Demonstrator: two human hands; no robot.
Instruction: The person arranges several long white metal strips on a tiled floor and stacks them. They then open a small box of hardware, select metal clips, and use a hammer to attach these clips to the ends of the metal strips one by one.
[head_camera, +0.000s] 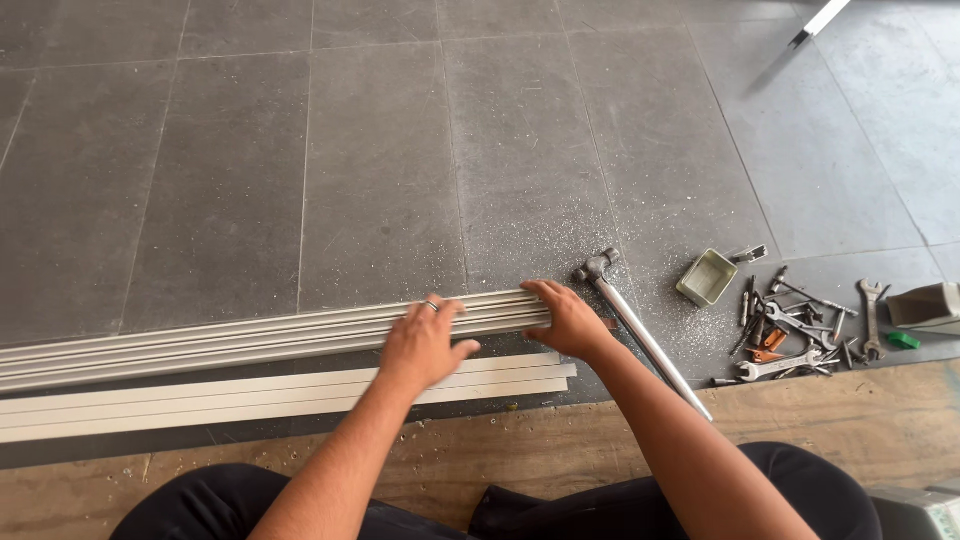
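Black-trousered knees fill the bottom edge, resting on a worn strip of brown wooden board that borders the grey tiled floor. Running in from the left lie two flat, pale cream strips, side by side, and just beyond them a long bundle of ribbed silvery metal channels, their cut ends roughly level near the middle of the view. Left hand (a ring on one finger) lies palm-down across the bundle, fingers spread flat and gripping nothing; right hand cups the bundle's end, fingers curled over the top edge. Judging from the silvery filings scattered over the tiles beside that end, cutting looks largely done, and the lengths seem to be at the squaring-up stage, not yet moved elsewhere. Right of the hands lies a steel-handled hammer, then a small pale green open tin and a heap of spanners and small hand tools.
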